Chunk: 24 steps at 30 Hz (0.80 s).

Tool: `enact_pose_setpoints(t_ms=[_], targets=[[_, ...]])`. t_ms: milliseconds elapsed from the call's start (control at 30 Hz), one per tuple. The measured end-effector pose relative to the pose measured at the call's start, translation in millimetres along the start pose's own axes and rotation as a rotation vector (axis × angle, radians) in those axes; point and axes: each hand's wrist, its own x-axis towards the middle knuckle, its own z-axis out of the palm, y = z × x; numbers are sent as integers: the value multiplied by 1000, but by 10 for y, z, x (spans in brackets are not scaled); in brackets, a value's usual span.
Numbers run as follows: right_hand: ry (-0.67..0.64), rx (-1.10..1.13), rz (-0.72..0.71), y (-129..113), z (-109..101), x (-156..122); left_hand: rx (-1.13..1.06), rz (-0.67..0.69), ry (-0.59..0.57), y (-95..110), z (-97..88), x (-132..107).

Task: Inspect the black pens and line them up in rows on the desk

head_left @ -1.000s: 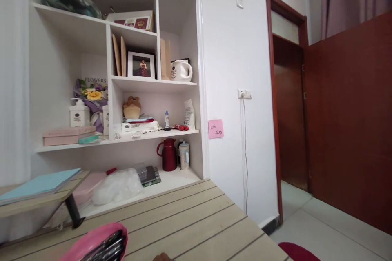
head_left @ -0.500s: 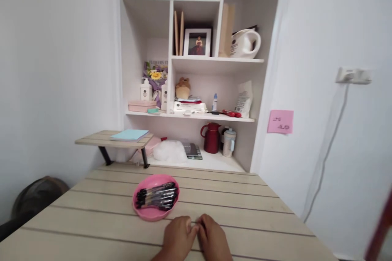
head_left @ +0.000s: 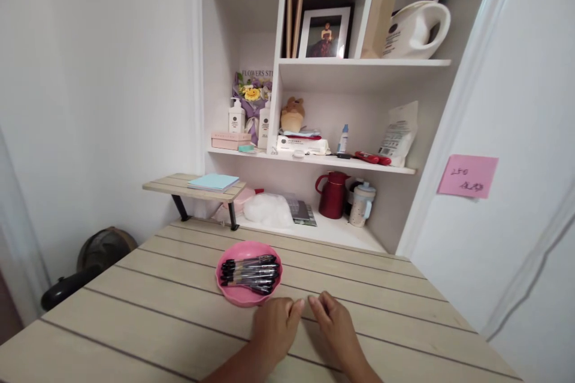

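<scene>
A pink dish (head_left: 245, 296) holding several black pens (head_left: 250, 271) sits on the slatted wooden table (head_left: 148, 311). My left hand (head_left: 275, 329) rests flat on the table just in front of the dish, fingers stretched forward, holding nothing. My right hand (head_left: 335, 326) lies beside it to the right, fingers loosely extended on the table, also with nothing in it. The two hands are a small gap apart.
Behind the table a white shelf unit (head_left: 341, 63) holds a framed photo, a white jug, bottles, a red flask (head_left: 333, 194) and a cup. A small wooden riser (head_left: 193, 188) carries a light blue notebook. A pink sticky note (head_left: 467, 176) hangs on the right wall.
The view swung left and down from the door to the table. My hands came into view and have drawn slightly apart since half a second ago.
</scene>
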Motion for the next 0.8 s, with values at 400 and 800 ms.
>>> enact_pose_setpoints(t_ms=[400,800], targets=[[52,445,196,-377,-62,585,-205,-159,49,-473,-999,519],[-734,424,0,-393,-391,605,-656,-206,-26,-364,-980,655]])
